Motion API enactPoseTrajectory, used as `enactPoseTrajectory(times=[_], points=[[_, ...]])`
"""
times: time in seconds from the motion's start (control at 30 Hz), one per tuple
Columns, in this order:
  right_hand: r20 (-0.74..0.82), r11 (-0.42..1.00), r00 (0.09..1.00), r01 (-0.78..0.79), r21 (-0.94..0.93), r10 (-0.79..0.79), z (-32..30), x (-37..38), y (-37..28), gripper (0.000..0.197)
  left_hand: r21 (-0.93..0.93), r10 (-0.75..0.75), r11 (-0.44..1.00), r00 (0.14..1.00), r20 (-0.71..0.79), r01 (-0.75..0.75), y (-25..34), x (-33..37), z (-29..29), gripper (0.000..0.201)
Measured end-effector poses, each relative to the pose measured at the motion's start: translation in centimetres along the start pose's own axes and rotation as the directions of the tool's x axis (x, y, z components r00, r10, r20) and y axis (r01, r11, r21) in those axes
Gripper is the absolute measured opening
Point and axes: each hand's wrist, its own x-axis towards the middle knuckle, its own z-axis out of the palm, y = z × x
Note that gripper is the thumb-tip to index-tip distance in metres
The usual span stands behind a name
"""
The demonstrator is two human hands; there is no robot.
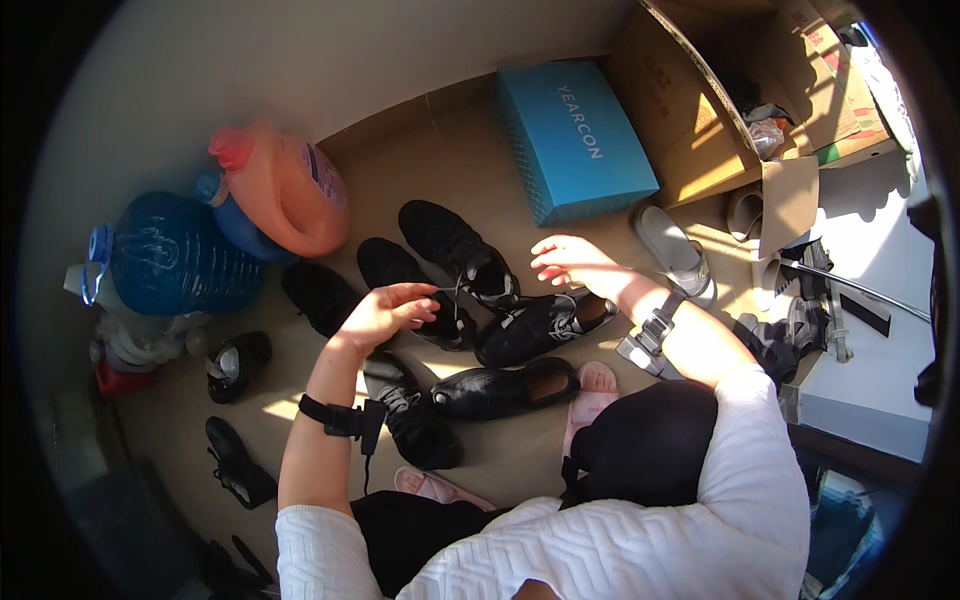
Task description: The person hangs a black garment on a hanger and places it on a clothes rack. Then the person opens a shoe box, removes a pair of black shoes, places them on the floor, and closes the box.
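In the head view, the left hand, left of centre, appears to pinch a thin grey shoelace, seemingly from the round-toed black lace-up shoe lying just above centre. The right hand, upper centre, has loosely curled, parted fingers with nothing visible between them. The lace could slip if only its tip is pinched, or snag on the black shoe with pale laces at centre.

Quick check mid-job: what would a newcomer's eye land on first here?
Probably the bright blue box at the top, right of centre, then the orange jug at upper left. Next come the black shoes clustered mid-picture, with the left hand and right hand close by.
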Motion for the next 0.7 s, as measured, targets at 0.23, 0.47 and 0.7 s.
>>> enactPoseTrajectory(times=[0.23, 0.47, 0.7], points=[[0.253, 0.391, 0.919, 0.361, -0.846, -0.301, 6.1, 0.6, -2.1, 0.025, -0.064, 0.017, 0.994, 0.688, -0.725, -0.092, -4.0, -10.5, -14.3, 0.030], [0.117, 0.324, 0.985, 0.152, -0.934, -0.125, 14.5, 1.9, -0.6, 0.055, -0.220, -0.112, 0.966, 0.542, -0.833, -0.138, -11.9, -15.2, -18.5, 0.033], [0.005, 0.424, 0.998, 0.030, -0.905, -0.060, 15.2, 4.3, 2.8, 0.048, -0.268, -0.177, 0.955, 0.477, -0.861, -0.129, -14.4, -17.6, -18.0, 0.030]])
